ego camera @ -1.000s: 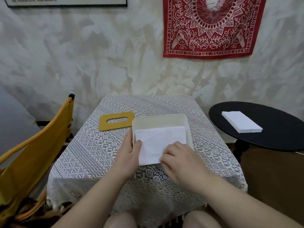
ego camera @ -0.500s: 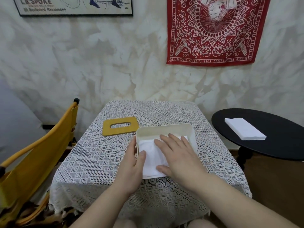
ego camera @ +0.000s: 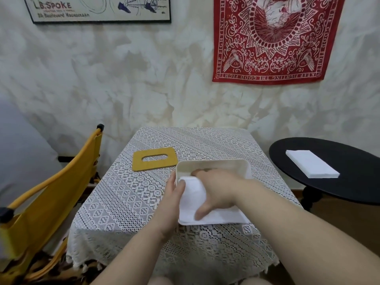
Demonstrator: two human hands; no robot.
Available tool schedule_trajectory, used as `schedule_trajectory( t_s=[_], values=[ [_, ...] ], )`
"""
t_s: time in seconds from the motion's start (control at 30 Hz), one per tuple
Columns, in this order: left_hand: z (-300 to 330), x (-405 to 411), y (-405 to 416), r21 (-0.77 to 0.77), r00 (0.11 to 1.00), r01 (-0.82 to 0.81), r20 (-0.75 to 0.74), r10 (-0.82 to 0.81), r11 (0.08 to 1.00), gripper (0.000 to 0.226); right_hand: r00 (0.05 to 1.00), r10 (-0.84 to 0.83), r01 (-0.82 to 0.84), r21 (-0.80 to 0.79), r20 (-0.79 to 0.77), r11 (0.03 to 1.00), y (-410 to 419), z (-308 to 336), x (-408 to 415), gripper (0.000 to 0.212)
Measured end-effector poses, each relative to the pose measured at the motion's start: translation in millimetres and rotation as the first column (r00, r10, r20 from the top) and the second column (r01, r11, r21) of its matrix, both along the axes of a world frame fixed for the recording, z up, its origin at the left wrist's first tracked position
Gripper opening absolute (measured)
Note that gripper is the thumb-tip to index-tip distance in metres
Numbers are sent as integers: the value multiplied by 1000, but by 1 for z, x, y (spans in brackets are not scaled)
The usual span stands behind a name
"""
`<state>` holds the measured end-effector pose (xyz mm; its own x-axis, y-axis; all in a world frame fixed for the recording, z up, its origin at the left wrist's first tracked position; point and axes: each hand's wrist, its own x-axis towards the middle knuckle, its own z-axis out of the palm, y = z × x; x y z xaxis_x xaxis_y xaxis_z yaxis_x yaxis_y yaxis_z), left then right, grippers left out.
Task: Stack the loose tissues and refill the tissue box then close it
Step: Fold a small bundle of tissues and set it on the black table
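A cream tissue box without its lid sits on the lace-covered table. White tissues lie inside it. My right hand lies flat on the tissues with fingers spread, reaching toward the box's far end. My left hand rests against the box's left wall, its thumb over the rim touching the tissues. The mustard lid with an oval slot lies flat on the table, left of and behind the box. A second stack of white tissues sits on the black round table to the right.
A yellow chair stands at the table's left side. The wall behind carries a red bandana and a framed poster. The black round table stands close to the right edge of the lace-covered table.
My right hand has slid from the near edge of the tissues toward the far end of the box. The camera has tilted up a little. My left hand has stayed at the box's left wall.
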<state>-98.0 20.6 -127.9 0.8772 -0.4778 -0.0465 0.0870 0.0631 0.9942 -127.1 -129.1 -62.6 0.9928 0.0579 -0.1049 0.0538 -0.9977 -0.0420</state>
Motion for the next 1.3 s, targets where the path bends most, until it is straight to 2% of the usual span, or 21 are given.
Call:
schedule_trajectory(
  t_s=[0.13,0.2,0.23,0.4,0.5,0.57,0.63,0.67,0.77,0.83,0.97,1.03,1.1,1.13,1.17,1.23,1.3],
  values=[
    [4,2,-2,84,998,-27,56,23,996,51,998,7,-6,-11,69,1000,0,-4,-3,102],
    [3,3,-1,107,997,-34,66,27,994,77,995,5,-4,-11,97,1000,-1,-7,-2,96],
    [2,4,-1,103,997,-34,74,26,994,83,994,5,-4,-11,111,1000,-1,-8,-1,95],
    [3,2,-1,96,997,-44,72,37,994,71,990,13,-11,-20,139,1000,0,-6,-3,110],
    [3,3,0,105,995,-46,97,36,993,85,952,82,-60,-83,294,995,5,-4,-15,110],
    [0,6,-1,108,995,-57,90,47,992,79,922,122,-83,-121,368,989,6,-8,-26,108],
    [0,7,-1,101,996,-56,78,48,993,65,923,99,-60,-116,372,991,7,-13,-33,107],
    [-2,9,-2,107,996,-59,75,51,993,66,929,76,-39,-110,361,993,6,-15,-35,107],
    [-3,11,-1,132,993,-59,110,45,990,84,957,21,5,-89,291,996,3,-23,-31,105],
    [-3,12,0,134,993,-64,106,50,989,84,962,29,-6,-84,270,996,2,-25,-27,103],
    [0,12,-1,107,997,-69,48,64,992,55,960,39,-29,-42,277,999,1,-23,-24,100],
    [2,12,-2,66,999,-50,-7,50,997,53,901,61,-76,19,430,997,-4,-25,-29,87],
    [6,15,-4,62,997,-43,-61,46,997,51,719,103,-143,2,688,990,-14,-31,-37,63],
    [9,17,-5,76,995,-42,-83,48,996,47,627,113,-164,-11,770,986,-20,-35,-42,50],
    [13,19,-6,89,993,-43,-104,52,995,43,583,123,-172,-26,803,985,-24,-39,-48,37],
    [24,19,-8,102,987,-38,-155,53,994,35,584,152,-164,-68,797,984,-27,-44,-58,25],
    [31,19,-10,116,979,-38,-195,60,993,37,636,140,-150,-56,759,987,-30,-49,-63,25]
  ],
)
